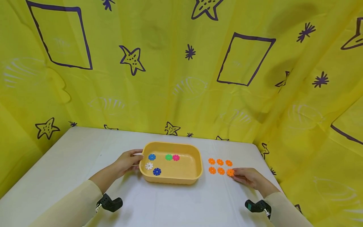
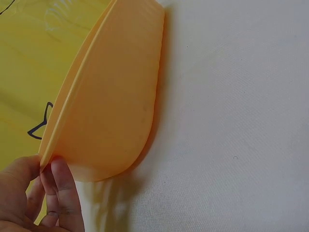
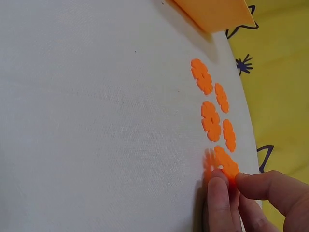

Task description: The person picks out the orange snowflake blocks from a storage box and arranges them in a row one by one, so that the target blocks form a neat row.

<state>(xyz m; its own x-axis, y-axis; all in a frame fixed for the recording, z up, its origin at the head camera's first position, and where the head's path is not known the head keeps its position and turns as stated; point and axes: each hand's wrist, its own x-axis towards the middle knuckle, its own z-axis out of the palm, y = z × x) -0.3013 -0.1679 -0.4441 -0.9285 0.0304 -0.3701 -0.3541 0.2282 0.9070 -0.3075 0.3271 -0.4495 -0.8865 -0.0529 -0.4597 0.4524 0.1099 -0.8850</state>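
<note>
At the left end of a shallow yellow-orange plastic basin [image 1: 175,180], my left hand [image 1: 129,162] pinches the rim between thumb and fingers. The left wrist view shows the grip on the basin wall [image 2: 111,96] up close. Inside the basin lie a light blue disc [image 1: 152,157], a white one [image 1: 149,166], a dark blue one [image 1: 157,171], a green one [image 1: 169,157] and a pink one [image 1: 176,158]. My right hand [image 1: 250,179] pinches an orange snowflake disc [image 3: 226,162], tilted up from the table. Other orange discs [image 1: 220,162] lie flat beside it in two rows.
A white-covered table [image 1: 181,205] carries everything. Yellow curtain [image 1: 158,94] with printed stars and squares hangs behind the table and along both sides. A dark wrist device [image 1: 110,203] sits at the left cuff, another device [image 1: 256,206] at the right.
</note>
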